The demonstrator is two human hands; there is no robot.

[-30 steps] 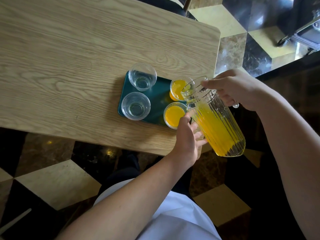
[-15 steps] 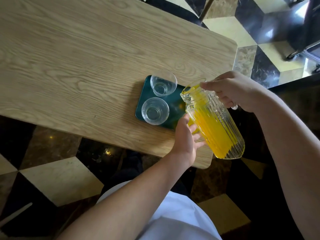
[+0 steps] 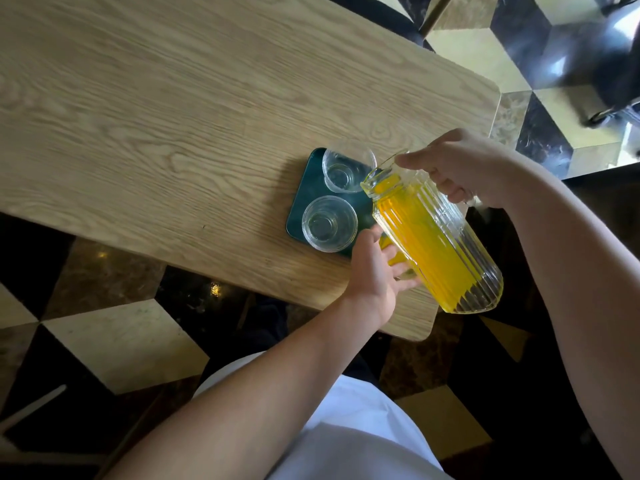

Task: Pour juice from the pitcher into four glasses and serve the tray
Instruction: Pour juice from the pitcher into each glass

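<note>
A ribbed glass pitcher (image 3: 433, 244) with orange juice is tilted, its spout toward the far empty glass (image 3: 348, 170). My right hand (image 3: 460, 171) grips its handle near the rim. My left hand (image 3: 375, 268) rests with spread fingers against the pitcher's lower side. A second empty glass (image 3: 329, 223) stands nearer me on the dark green tray (image 3: 304, 192). The pitcher hides the tray's right half; only a sliver of a juice-filled glass (image 3: 393, 256) shows by my left fingers.
The tray sits near the front right corner of a light wooden table (image 3: 173, 126). Beyond the table edges lies a black, cream and brown patterned floor (image 3: 114, 341). A dark chair base (image 3: 609, 64) stands at the far right.
The pitcher has swung left over the tray, from above the filled glasses toward the far empty glass, now covering the two filled ones. The view shifted, so everything sits further right.
</note>
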